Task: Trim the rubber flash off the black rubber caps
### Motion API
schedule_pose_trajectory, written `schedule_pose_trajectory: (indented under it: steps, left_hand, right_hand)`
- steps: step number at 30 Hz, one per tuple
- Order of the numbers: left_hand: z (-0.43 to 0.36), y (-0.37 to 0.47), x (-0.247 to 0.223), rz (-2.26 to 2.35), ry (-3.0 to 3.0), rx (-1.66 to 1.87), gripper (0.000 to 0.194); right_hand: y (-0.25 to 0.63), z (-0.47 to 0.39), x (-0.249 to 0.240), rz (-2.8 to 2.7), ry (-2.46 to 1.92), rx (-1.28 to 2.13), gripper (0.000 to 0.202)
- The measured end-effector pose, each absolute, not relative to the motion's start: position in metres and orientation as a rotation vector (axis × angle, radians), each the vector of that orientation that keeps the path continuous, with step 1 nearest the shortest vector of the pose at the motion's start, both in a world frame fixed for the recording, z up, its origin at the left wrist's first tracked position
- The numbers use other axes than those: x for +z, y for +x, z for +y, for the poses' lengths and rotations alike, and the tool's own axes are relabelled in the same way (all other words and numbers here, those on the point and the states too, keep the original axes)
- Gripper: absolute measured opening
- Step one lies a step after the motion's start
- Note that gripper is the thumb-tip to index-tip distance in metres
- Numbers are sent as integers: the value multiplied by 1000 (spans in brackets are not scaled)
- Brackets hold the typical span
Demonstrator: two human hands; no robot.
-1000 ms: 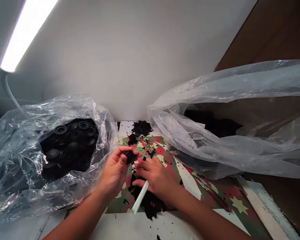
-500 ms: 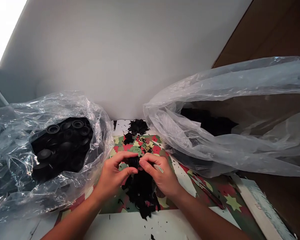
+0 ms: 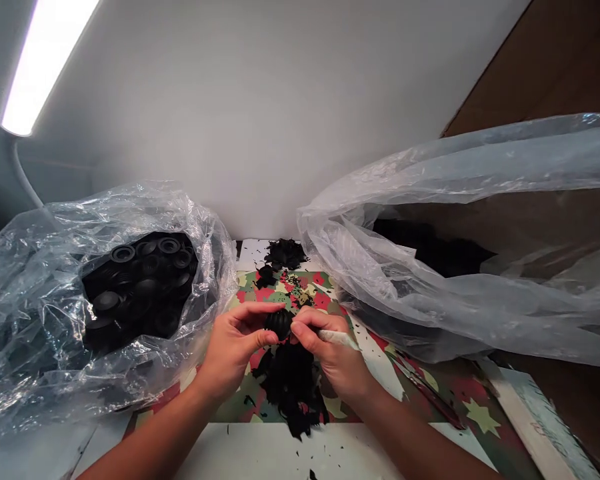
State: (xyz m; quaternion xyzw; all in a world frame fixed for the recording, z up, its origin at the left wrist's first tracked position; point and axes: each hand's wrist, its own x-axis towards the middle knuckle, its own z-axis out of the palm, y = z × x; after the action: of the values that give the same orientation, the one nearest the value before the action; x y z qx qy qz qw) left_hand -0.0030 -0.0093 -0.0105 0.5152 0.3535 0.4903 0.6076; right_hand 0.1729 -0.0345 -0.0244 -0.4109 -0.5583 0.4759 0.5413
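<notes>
- Beneath my hands lies a red, green and yellow camouflage-patterned sheet (image 3: pixel 240 410); on it sits my landmark, a heap of shredded black scraps (image 3: pixel 293 387).
- Nearer me than the heap: plain white paper (image 3: pixel 260 453). Far beyond it: a smooth grey wall (image 3: pixel 260 120).
- Left of the heap: a crinkled clear plastic bag (image 3: pixel 45 280) showing round black pieces (image 3: pixel 147 290); above that bag, a lit white bar lamp (image 3: pixel 50 63).
- Right of the heap: a cloudy plastic bag (image 3: pixel 455 307).
- Just beyond the heap's middle, I hold a rounded, ribbed black piece (image 3: pixel 279 325), its ribs running roughly up and down, its axis seemingly crosswise; which end faces right, I can't tell.
- My left hand (image 3: pixel 245 327) pinches it, index finger above, thumb below.
- My right hand (image 3: pixel 325 343) has narrowed fingertips at its right side, and holds a slim white stick (image 3: pixel 340 339), long axis pointing rightward and slightly towards me.
</notes>
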Motion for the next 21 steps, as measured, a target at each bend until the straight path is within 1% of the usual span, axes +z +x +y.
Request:
schedule_pose_trajectory:
  steps: [2,4,6,8,10,12,15,17,19,21]
  left_hand:
    - [-8,-7,-11,810,1379,1131,32]
    - [-6,-11,-11,771,1687,1151,43]
    - [-5,-14,-11,691,1980,1181,48]
    - [-4,-15,-12,651,2118,1199,44]
    - [-4,-14,-12,725,2082,1216,35]
    - [-4,-12,-12,856,1958,1197,32]
    - [-5,-9,-13,974,1843,1133,35]
    - [-6,-9,-13,982,1862,1124,39]
    - [-6,-10,-12,933,1917,1115,41]
    - [-6,-11,-10,867,1969,1097,36]
  right_hand:
    - [173,-34,-26,-1266,-988,1196,40]
    - [173,-32,-27,-1152,-1006,1302,46]
    - [173,-31,-29,-1029,-1015,1416,49]
    - [172,-30,-29,-971,-1003,1470,53]
    - [171,-29,-29,-1026,-974,1439,57]
    - [169,-30,-26,-1161,-968,1369,53]
    - [168,-31,-20,-1327,-1024,1244,32]
    - [168,-32,-16,-1361,-1058,1188,25]
    - [169,-33,-15,-1364,-1057,1198,25]
    - [170,-32,-17,-1347,-1055,1235,30]
